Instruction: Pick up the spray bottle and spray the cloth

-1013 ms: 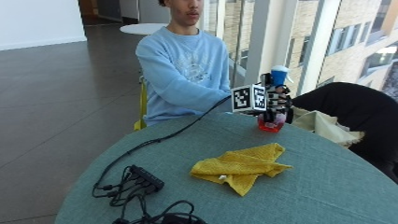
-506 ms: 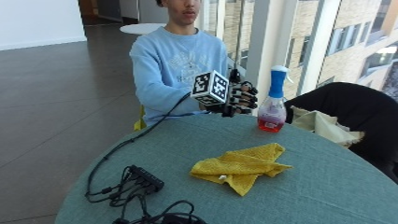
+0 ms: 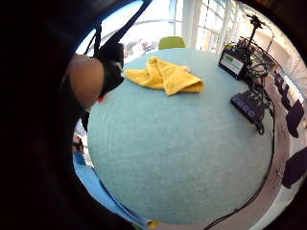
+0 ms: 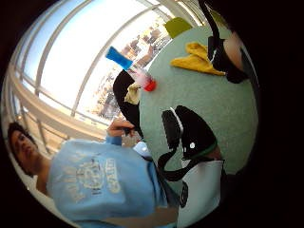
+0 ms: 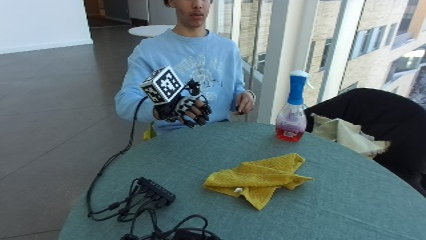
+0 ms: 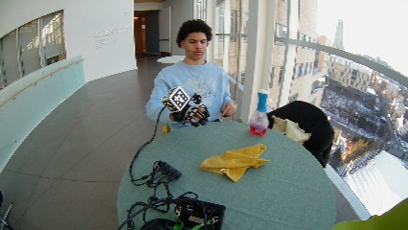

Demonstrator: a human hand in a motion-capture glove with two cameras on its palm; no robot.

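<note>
I sit at a round green table (image 5: 346,200) beside tall windows (image 6: 357,57) showing daylit city buildings, a dark floor (image 6: 83,143) and white wall (image 5: 40,22) behind me, 1 black chair (image 5: 379,115) alongside.

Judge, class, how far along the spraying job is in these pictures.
Nothing looks done. The spray bottle stands on the table near the far edge, apart from the gloved right hand, which is raised near the person's chest with nothing in its grip. The yellow cloth lies crumpled mid-table. Picking up and spraying remain.
</note>
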